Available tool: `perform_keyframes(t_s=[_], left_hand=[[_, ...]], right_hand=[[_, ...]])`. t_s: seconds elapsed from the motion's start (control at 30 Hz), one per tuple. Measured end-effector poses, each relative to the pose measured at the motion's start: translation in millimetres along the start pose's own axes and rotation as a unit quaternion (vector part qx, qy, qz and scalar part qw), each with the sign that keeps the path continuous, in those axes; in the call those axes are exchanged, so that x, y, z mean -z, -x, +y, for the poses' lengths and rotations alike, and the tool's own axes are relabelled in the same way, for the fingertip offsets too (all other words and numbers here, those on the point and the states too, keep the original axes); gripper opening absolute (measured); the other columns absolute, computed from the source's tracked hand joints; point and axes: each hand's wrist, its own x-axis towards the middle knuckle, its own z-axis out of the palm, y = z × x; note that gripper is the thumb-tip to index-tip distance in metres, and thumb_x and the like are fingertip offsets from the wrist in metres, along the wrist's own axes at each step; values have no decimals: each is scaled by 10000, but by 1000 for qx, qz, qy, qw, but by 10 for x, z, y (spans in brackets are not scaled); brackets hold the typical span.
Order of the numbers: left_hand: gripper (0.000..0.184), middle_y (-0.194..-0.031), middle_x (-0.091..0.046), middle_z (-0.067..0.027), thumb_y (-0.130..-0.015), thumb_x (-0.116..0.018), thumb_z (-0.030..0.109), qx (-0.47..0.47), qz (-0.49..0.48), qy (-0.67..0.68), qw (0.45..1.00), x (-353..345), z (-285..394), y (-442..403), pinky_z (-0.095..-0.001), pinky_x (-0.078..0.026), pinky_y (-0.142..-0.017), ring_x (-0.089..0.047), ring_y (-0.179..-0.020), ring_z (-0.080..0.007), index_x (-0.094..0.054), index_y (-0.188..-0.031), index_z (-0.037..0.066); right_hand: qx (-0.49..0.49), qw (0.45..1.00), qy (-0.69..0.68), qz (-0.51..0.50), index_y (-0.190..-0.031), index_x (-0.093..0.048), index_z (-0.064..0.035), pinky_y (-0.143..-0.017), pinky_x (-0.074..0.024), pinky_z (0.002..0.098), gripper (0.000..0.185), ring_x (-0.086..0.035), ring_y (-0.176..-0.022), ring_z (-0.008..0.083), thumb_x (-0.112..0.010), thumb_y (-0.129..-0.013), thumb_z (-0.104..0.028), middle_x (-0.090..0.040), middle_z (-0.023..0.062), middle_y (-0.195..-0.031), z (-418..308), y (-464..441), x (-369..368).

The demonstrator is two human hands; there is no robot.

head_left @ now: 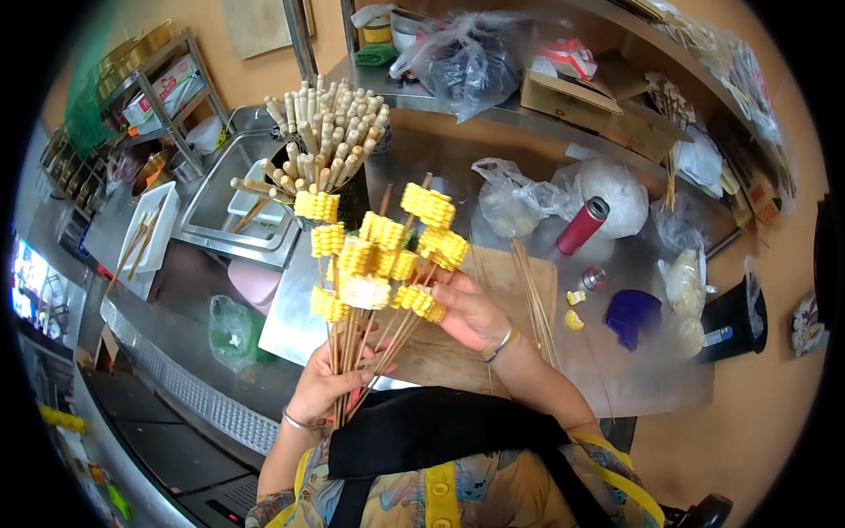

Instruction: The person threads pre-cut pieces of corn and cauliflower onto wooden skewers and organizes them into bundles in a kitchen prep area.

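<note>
My left hand (327, 385) is closed around the lower ends of a bunch of wooden skewers (349, 352). Pieces of yellow corn (356, 255) are threaded on their upper parts, fanned out above the hand. My right hand (471, 310) is closed at the right side of the bunch, its thumb and fingers at a corn piece (419, 302) on a skewer. The fingertips behind that corn are partly hidden. Below the hands lies a wooden cutting board (440, 356), with a row of bare skewers (532, 299) along its right side.
Behind the corn stands a container of many wooden-handled sticks (330, 132), beside a metal sink (202, 207). To the right are a red bottle (583, 227), loose corn bits (574, 319), a purple cloth-like item (632, 319) and a black bin (738, 317). A shelf with boxes (568, 97) hangs above.
</note>
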Motion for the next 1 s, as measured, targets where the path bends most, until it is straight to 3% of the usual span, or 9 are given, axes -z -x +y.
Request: perform_keyframes(t_s=[0.23,0.43,0.5,0.53,0.6,0.63,0.77,0.87,1.0], left_hand=[[243,-1069,-525,-113,-764,-631,-57,4,25,19,999,144,99,49,-417,-507,-880,-574,-1062,-319,-529,-979,-5],[253,-1035,-543,-115,-753,-619,-68,19,14,37,999,39,106,68,-399,-523,-856,-588,-1035,-312,-524,-981,-12],[253,-1026,-543,-119,-754,-622,-51,60,2,19,998,33,90,64,-403,-525,-857,-583,-1039,-302,-510,-978,-19],[253,-1026,-543,-119,-754,-622,-51,62,-2,20,998,16,67,63,-403,-525,-857,-583,-1039,-302,-510,-978,-19],[244,-1031,-541,-120,-765,-644,-13,111,-35,64,991,-24,5,71,-387,-521,-857,-582,-1039,-289,-509,-969,-17],[273,-1048,-544,-123,-793,-660,67,106,-56,60,991,-23,-20,93,-350,-512,-863,-580,-1045,-263,-517,-1010,-17],[359,-1108,-539,-128,-835,-643,170,167,-82,40,982,35,-119,124,-294,-492,-879,-569,-1065,-231,-514,-1109,-22],[353,-1153,-533,-134,-877,-567,84,182,-96,27,978,63,-166,85,-325,-488,-907,-568,-1069,-226,-465,-1195,-30],[494,-1186,-525,-134,-874,-555,38,159,-97,27,982,51,-150,67,-307,-509,-871,-563,-1085,-250,-344,-1319,-12]], right_hand=[[9,999,33,-5,-1133,-505,-31,-982,-376,321,291,-505,-1092,145,-593,-856,-57,-544,58,-1122,-60,151,-64],[-9,1000,23,-14,-1314,-334,-45,-1012,-352,366,514,-447,-1189,223,-577,-861,-54,-457,146,-1268,-158,245,-63],[-20,998,-21,-59,-1390,-214,-45,-1042,-308,427,720,-387,-1252,302,-647,-832,-181,-364,193,-1359,-213,266,-12],[-17,998,-20,-55,-1390,-214,-45,-1042,-308,427,720,-387,-1252,302,-647,-832,-181,-364,193,-1359,-228,303,12],[-24,995,-65,-75,-1419,-162,-43,-1063,-256,470,900,-342,-1282,345,-713,-768,-327,-327,197,-1390,-224,406,74],[-27,997,-41,-62,-1434,-129,-52,-1067,-234,485,1015,-347,-1276,351,-711,-721,-479,-322,187,-1393,-210,467,124],[-26,993,-71,-92,-1441,-126,-61,-1053,-247,496,1042,-355,-1261,362,-630,-717,-616,-306,125,-1417,-136,536,263],[-5,989,-111,-97,-1439,-141,-58,-1041,-267,490,1016,-380,-1236,349,-636,-730,-591,-357,107,-1390,-121,542,214],[7,995,-92,-49,-1408,-251,-48,-1024,-295,490,915,-407,-1209,338,-648,-746,-540,-383,139,-1371,-33,589,367]])
